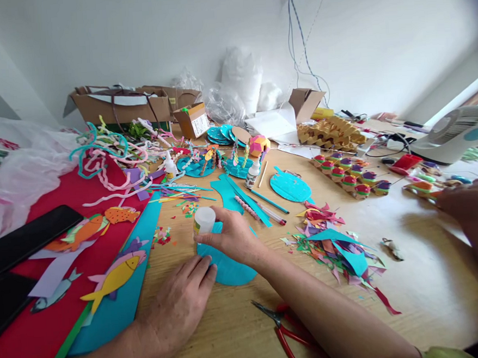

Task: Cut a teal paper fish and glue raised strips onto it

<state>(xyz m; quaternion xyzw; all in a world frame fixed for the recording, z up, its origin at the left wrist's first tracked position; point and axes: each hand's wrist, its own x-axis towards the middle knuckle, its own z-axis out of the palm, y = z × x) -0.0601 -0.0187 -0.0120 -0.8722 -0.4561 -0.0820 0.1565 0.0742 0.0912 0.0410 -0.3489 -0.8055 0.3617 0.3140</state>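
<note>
In the head view, my right hand [232, 235] grips a short, wide glue stick [205, 220] with a whitish end and a yellow-green label. It is held upright over a rounded piece of blue paper [234, 272] lying on the table. Flat on the wood, my left hand [177, 298] rests with its fingertips on the left edge of that paper. Below my right forearm lie red-handled scissors [283, 328], partly covered by the arm. Just beyond, blue paper strips [227, 193] lie beside a pencil and pens.
Paper fish [113, 278] lie on coloured sheets at left, near a black phone [30, 237]. Paper scraps [338, 248] are heaped at right. Another person's hand [470, 204] is at far right, near a painted egg carton [351, 174] and a white fan [452, 134]. Cardboard boxes [136, 107] stand behind.
</note>
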